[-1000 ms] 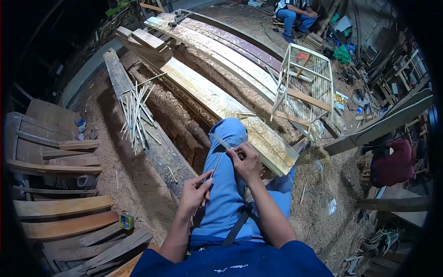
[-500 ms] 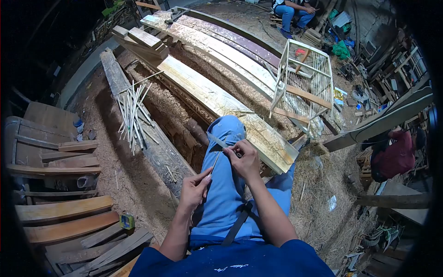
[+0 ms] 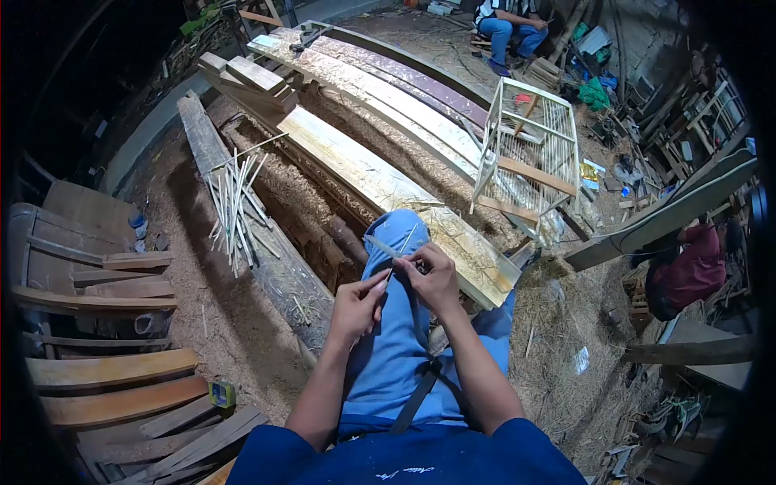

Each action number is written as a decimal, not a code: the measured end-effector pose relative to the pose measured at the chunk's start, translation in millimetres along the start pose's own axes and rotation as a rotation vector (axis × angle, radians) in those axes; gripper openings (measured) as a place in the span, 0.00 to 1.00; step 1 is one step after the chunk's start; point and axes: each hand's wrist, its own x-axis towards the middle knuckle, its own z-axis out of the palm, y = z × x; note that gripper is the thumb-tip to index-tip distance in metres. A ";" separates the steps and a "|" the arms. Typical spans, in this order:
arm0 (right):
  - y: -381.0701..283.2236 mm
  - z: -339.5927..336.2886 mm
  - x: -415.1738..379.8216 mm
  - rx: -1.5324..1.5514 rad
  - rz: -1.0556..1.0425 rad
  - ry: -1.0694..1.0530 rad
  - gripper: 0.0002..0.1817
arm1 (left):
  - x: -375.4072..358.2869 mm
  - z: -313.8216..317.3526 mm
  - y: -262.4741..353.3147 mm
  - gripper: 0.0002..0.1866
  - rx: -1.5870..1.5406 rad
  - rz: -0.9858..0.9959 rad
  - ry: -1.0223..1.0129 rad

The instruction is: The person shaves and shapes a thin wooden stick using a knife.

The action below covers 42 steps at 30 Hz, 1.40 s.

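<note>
My left hand (image 3: 357, 309) pinches a thin wooden stick (image 3: 410, 237) above my knee. The stick runs up past my right hand, its far end over the blue trouser leg. My right hand (image 3: 432, 279) is closed on a knife (image 3: 380, 245), whose blade points up and left across the leg. Stick and blade meet close to the right-hand fingers; the exact contact is hidden. The knife's handle is mostly covered by the hand. Left of my hands, a loose pile of similar thin sticks (image 3: 236, 202) lies on a weathered plank (image 3: 279, 271).
A thick pale board (image 3: 347, 153) with shavings runs beside my knee. Beyond it stands a slatted cage (image 3: 537, 166). Curved wooden pieces (image 3: 113, 368) and a tape measure (image 3: 221, 394) lie at left. A seated person (image 3: 509, 32) is at the back, another in dark red (image 3: 691, 271) at right.
My left hand has moved up and right, closer to my right hand. The stick now reaches out beyond the knife and right hand, where before it ended near the blade.
</note>
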 end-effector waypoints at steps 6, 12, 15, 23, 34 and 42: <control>-1.5 4.8 3.6 -0.029 -0.023 0.011 0.12 | 23.0 3.2 -3.8 0.17 -0.006 0.064 0.018; -0.5 11.3 5.8 -0.082 0.040 0.018 0.12 | 15.4 -4.5 -17.8 0.16 -0.049 0.066 0.025; 4.5 12.7 8.8 -0.109 -0.044 0.094 0.12 | 5.2 -7.5 -19.8 0.17 -0.049 0.056 0.012; 1.9 9.6 12.2 -0.115 0.024 0.040 0.12 | -30.9 -16.5 -26.4 0.16 -0.001 0.011 0.054; 2.9 6.2 12.4 -0.080 -0.005 -0.001 0.12 | -26.4 -7.1 -13.4 0.17 -0.008 -0.004 0.043; -1.1 3.0 1.3 -0.066 -0.077 -0.035 0.14 | 4.9 -3.1 -15.2 0.17 0.002 0.029 -0.003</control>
